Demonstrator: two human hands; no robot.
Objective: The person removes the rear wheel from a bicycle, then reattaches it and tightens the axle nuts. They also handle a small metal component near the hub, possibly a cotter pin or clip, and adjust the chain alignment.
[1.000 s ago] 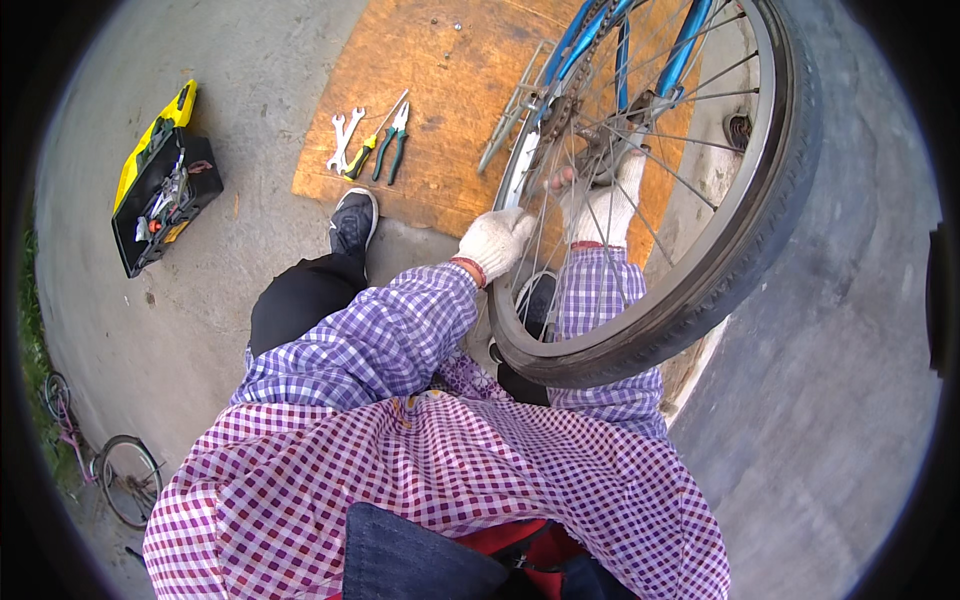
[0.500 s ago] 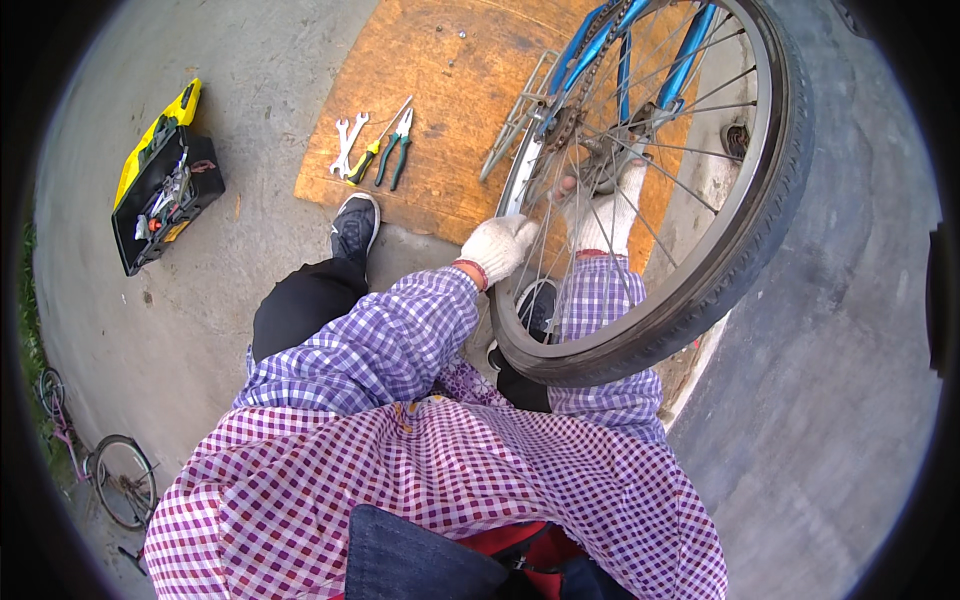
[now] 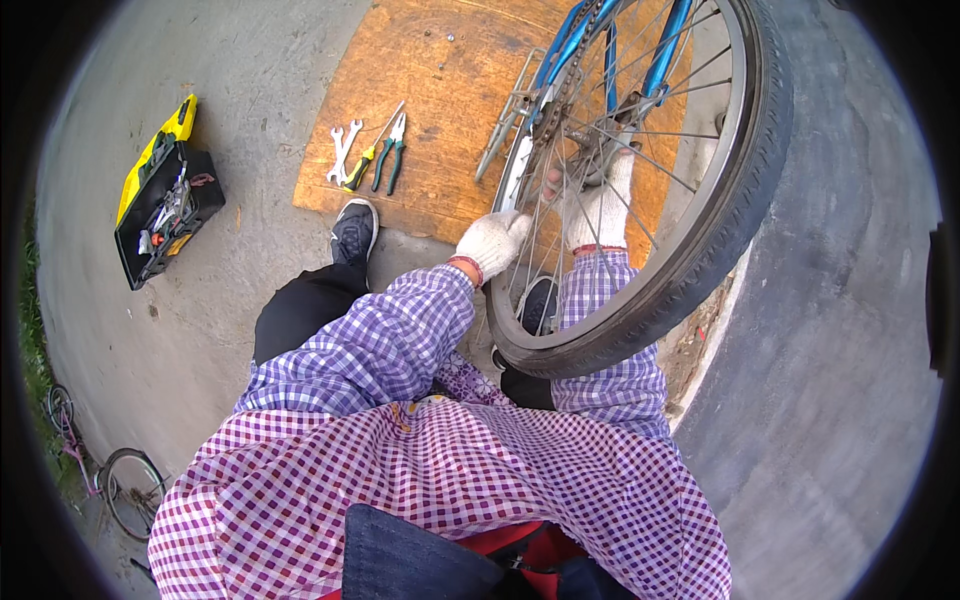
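- Closest to me, a purple-and-white checked apron (image 3: 420, 460) spreads across my lap, above my plaid sleeves (image 3: 380, 335).
- A bicycle wheel (image 3: 768, 120) stands tilted before me on my right, its lower edge crossing my right forearm.
- My left hand (image 3: 492, 243), in white knit, is at the wheel's left edge, fingers curled inward; whether they pinch anything, I cannot tell.
- My right hand (image 3: 598, 210), gloved alike, reaches behind the spokes near the wheel's centre, a bare fingertip (image 3: 552, 184) showing; its grip is partly hidden and I cannot tell how tight it is.
- Beyond, a blue frame (image 3: 658, 80) rises from the wheel's middle.
- On a wooden board (image 3: 440, 90), two wrenches (image 3: 343, 155), a yellow-and-black screwdriver (image 3: 359, 168) and green-handled pliers (image 3: 391, 160) lie side by side.
- Left of the board, a black toolbox (image 3: 207, 190) with a yellow lid sits open, tools inside.
- Far left, another bicycle (image 3: 107, 492) rests near green growth (image 3: 35, 345).
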